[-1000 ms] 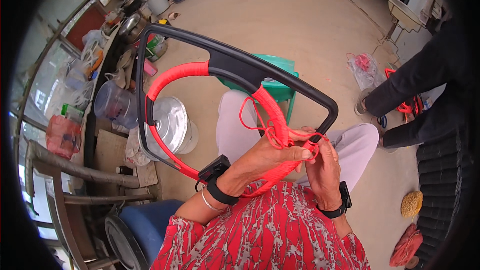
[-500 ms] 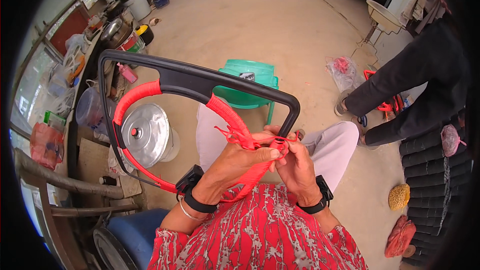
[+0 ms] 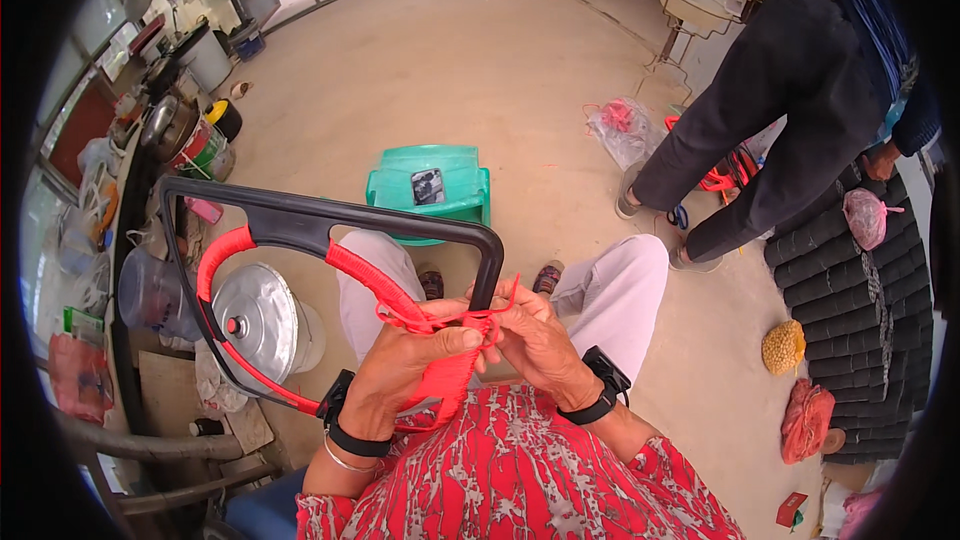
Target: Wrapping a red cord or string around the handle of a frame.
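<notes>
I have one black frame (image 3: 385,219) with one red-wrapped ring (image 3: 375,275) fixed inside it, held before my chest and over my left knee; two hands are on the work: the fingers of my left hand (image 3: 405,360) pinch the wrapped ring close to the frame's right bar, and those of my right hand (image 3: 540,345) pinch one red cord (image 3: 513,295) just beside them; each wrist carries one black strap.

Around me are one green stool (image 3: 385,185), partly covered by the frame's upper bar; one bucket (image 3: 260,310) with a silver lid, seen through and past the ring; one clear bag (image 3: 622,130) with pink inside; one yellow bag (image 3: 783,347); one co-worker in dark trousers (image 3: 740,110), standing before some red things on the floor.

My left hand and forearm hide the ring's lower part; my left fingertips are hard to make out among the strands; the co-worker's head is cut off, as is a blue barrel (image 3: 265,505) at the lower left.
</notes>
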The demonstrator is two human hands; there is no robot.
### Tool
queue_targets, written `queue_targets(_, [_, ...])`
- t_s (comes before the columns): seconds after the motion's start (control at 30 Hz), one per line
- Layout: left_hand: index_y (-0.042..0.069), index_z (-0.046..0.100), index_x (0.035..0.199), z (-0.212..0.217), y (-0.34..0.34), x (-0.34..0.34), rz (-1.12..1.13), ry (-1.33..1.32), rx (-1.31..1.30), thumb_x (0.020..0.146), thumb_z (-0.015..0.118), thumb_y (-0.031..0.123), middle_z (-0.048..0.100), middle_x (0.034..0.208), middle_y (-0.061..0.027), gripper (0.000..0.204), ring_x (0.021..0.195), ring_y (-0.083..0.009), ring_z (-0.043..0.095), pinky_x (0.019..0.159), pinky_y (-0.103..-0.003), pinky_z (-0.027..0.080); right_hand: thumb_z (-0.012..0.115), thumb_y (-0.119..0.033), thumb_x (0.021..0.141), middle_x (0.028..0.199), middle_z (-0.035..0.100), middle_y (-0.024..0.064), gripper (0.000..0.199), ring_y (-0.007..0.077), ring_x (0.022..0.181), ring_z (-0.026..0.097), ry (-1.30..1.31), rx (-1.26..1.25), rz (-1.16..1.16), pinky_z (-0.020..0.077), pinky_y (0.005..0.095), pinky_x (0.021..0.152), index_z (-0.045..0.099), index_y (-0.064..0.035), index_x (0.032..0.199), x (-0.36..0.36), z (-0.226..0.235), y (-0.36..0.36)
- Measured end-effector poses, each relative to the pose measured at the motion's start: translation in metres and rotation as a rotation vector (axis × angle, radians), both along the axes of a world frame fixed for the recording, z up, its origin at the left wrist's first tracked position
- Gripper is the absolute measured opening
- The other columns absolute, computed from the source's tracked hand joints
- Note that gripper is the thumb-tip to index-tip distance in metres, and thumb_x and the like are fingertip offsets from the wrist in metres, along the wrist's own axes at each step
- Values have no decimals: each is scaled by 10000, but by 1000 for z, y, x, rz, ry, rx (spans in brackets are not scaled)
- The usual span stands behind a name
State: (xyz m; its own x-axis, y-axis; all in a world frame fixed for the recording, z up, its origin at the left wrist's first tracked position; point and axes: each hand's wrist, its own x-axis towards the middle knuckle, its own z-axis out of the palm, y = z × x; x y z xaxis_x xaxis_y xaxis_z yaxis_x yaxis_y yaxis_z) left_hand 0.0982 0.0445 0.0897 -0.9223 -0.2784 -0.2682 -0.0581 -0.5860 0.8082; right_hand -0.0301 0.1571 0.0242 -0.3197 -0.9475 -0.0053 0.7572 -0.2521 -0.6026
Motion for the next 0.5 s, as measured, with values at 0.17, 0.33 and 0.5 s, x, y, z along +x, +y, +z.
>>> queue_targets(0.17, [-92, 603, 1079, -11, -19, 17, 119, 10, -13, 846, 687, 127, 657, 946, -169, 330, 767, -225, 661, 658, -302, 544, 601, -156, 903, 987, 603, 59, 257, 147, 853, 577, 446, 220, -134, 476, 271, 768, 594, -4, 1110, -33, -13, -36])
queue_targets(0.33, [-79, 598, 1039, -15, -32, 19, 294, 7, -26, 808, 706, 137, 653, 941, -197, 335, 738, -268, 669, 638, -346, 563, 661, -82, 770, 1127, 563, 112, 415, 256, 1035, 531, 1475, 371, -502, 432, 363, 873, 575, -58, 1175, -81, -44, -83])
queue_targets(0.5, [-101, 581, 1024, -31, -34, 32, 452, 5, -75, 763, 730, 145, 649, 914, -211, 388, 677, -282, 661, 595, -366, 570, 699, -61, 652, 1233, 494, 125, 572, 311, 1162, 445, 1930, 316, -559, 363, 450, 916, 548, -94, 1203, -92, -63, -141])
